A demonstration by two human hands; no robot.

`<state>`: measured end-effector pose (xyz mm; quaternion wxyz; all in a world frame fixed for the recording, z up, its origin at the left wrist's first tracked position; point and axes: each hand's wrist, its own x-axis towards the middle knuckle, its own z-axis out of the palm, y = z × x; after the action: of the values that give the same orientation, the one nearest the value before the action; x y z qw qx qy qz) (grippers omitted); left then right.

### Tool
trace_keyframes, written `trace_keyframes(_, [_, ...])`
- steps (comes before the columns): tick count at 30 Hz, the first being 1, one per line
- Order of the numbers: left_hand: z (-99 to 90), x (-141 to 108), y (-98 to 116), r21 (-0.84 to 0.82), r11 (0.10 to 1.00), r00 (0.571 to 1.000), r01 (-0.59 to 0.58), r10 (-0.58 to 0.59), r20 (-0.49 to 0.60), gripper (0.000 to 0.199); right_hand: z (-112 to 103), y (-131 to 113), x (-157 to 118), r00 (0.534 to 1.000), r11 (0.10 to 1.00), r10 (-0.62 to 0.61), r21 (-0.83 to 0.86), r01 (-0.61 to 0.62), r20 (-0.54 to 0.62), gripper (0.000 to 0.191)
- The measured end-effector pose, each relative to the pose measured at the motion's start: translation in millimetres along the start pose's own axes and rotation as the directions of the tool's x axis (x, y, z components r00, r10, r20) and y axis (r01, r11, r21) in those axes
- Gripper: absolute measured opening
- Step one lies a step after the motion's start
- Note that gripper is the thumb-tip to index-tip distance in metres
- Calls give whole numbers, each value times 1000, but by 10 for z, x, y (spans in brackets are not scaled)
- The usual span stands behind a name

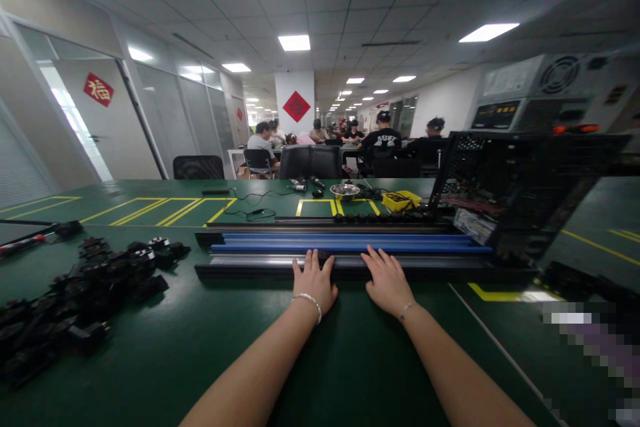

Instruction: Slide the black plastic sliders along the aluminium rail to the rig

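Observation:
Across the green table (220, 333) lies a long black rail assembly (265, 272) with a silver strip (260, 260) and blue bars (350, 241) behind it. My left hand (315, 283) rests on the near rail with its fingers spread, beside a small black part (323, 255). To the right of it, my right hand (387, 280) lies over the same rail, fingers apart and pointing forward. Neither hand is wrapped round anything.
Many black parts (115, 273) are heaped at the left. An open computer case (510, 187) stands at the right end of the rails. Behind them are a metal bowl (345, 192), a yellow tray (401, 201) and cables (257, 213). Several people sit farther back.

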<state>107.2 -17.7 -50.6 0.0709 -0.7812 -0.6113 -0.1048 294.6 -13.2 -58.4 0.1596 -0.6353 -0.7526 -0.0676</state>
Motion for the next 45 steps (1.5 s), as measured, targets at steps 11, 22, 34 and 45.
trace_keyframes(11, [-53,-10,-172,-13,999,999,29,-29,14,60,-15,-2,-5,1000,1000,0,-5,0,10,64])
trace_keyframes(22, [-36,-28,-325,-13,995,994,102,-102,37,59,9,12,4,1000,1000,-3,-16,3,8,64])
trace_keyframes(34, [-92,-76,-509,15,991,990,133,-134,43,55,0,11,1,1000,1000,-12,-12,12,-7,63])
trace_keyframes(45, [-128,-137,-719,43,983,983,178,-180,30,53,-34,-5,3,999,1000,6,-10,-6,38,64])
